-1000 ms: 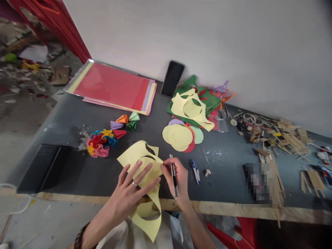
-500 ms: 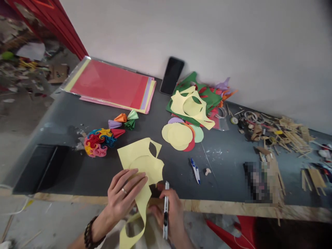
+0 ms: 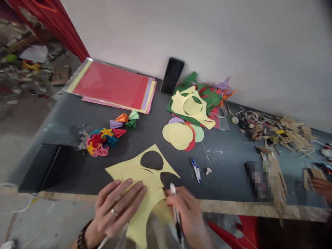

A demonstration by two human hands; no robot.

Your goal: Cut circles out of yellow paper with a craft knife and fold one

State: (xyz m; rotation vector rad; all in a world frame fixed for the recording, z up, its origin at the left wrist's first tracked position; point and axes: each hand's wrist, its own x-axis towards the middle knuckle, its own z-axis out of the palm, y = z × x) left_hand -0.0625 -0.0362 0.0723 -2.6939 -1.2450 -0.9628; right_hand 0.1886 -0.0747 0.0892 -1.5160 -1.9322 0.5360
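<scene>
My left hand (image 3: pixel 120 205) lies with its fingers stretched over a pale yellow sheet of paper (image 3: pixel 155 178) at the table's front edge. Round holes are cut in the sheet, a thin curved slit shows near the fingertips, and its lower part hangs over the edge. At the sheet's right side, my right hand (image 3: pixel 188 211) is closed round a utility knife (image 3: pixel 177 216) with a pale body; its fingertips are at the paper, slightly blurred. A compass (image 3: pixel 196 170) lies just beyond this hand, beside a small pale piece (image 3: pixel 208 171).
Cut paper circles (image 3: pixel 181 136) and yellow and green offcuts (image 3: pixel 207 119) lie behind. A phone (image 3: pixel 172 76) leans on the wall. At left are paper packs (image 3: pixel 111 84), folded paper cones (image 3: pixel 121 118), curled paper (image 3: pixel 100 141) and a black case (image 3: pixel 38 167). Sticks (image 3: pixel 295 138) and another person's hand (image 3: pixel 323 186) are at right.
The yellow sheet has turned and shifted, showing its holes differently. My left hand has moved slightly left and down; my right hand with the knife has moved right. Another person's hand has appeared at far right.
</scene>
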